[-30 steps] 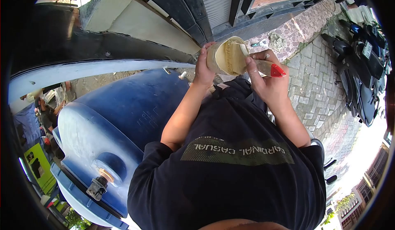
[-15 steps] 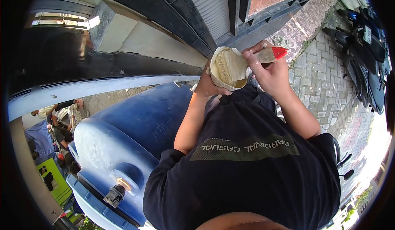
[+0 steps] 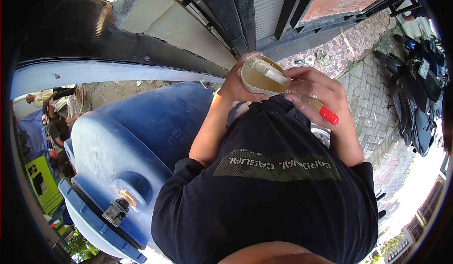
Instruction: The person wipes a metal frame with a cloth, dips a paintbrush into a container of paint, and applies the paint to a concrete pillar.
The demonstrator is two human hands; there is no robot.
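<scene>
Outdoor paved brick yard (image 3: 373, 98), beside a large blue plastic drum (image 3: 141, 141). Left hand (image 3: 236, 82) grips a small cream bowl (image 3: 257, 77); right hand (image 3: 316, 94) grips a red-tipped wooden brush (image 3: 311, 104), bristles loading inside the bowl; nothing visibly coated yet.

Much of the cup (image 3: 257, 80) is covered by the left hand (image 3: 234, 85) wrapped around its far side, so its base cannot be seen. The middle of the brush (image 3: 288, 88) handle is hidden inside the right hand (image 3: 317, 94); only the bristle end and the red tip are shown. The lower end of the blue drum (image 3: 141, 141) is cut off by the dark lens border. The people (image 3: 54, 122) at the left edge are too small to be made out.
</scene>
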